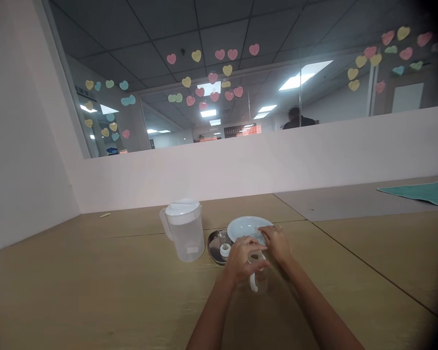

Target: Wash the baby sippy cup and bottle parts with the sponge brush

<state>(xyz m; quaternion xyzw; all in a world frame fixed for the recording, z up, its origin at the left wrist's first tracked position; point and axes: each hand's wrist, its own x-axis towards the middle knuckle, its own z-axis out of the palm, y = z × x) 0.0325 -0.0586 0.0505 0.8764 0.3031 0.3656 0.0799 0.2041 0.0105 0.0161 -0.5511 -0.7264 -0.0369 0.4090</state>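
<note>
A small clear bottle with a white side handle and faint red print stands on the table in front of me. My left hand reaches round its open top, thumb on the near side and fingers on the far side. Just beyond, my right hand has its fingertips pinched together over the front of a white plate. Whatever lies in that pinch is too small to make out. A metal tray sits left of the plate, partly hidden by my left hand, holding a white ring and a clear cap.
A translucent pitcher with a white lid stands left of the tray. At the far right lies a green cloth. A low white wall with a window above borders the table's back, and a person appears in the glass.
</note>
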